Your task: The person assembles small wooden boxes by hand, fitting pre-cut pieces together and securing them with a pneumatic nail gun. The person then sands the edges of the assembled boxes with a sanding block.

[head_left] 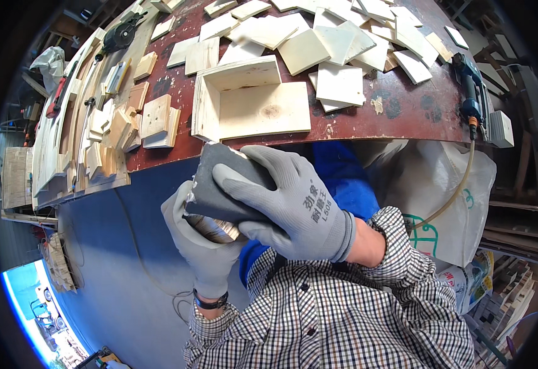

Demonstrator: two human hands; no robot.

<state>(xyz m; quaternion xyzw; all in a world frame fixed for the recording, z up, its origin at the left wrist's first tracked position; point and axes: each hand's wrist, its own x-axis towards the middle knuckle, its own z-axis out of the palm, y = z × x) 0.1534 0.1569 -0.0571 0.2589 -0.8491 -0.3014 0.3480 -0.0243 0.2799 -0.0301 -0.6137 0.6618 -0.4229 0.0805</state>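
Both hands gloved in grey knit, working just off the near edge of the dark red workbench.

Right hand: clenched over a dark grey sanding sheet, fingers spread across its top face, thumb tucked under. The sheet is draped over the workpiece and covers most of it.

Left hand: cupped from below, grasping a small rounded wooden piece with striped grain. Only its lower end shows, poking out between the sheet and the left palm. Exact shape can't be told; most is hidden.

So the workpiece sits sandwiched: left hand under, sheet and right hand on top, all touching.

On the bench, just beyond the hands: open pale plywood box, unfinished. Far side: scattered square plywood offcuts. Left: stacked small wooden blocks. Right edge of bench: blue pneumatic tool with a tan hose hanging down past a white plastic sack.
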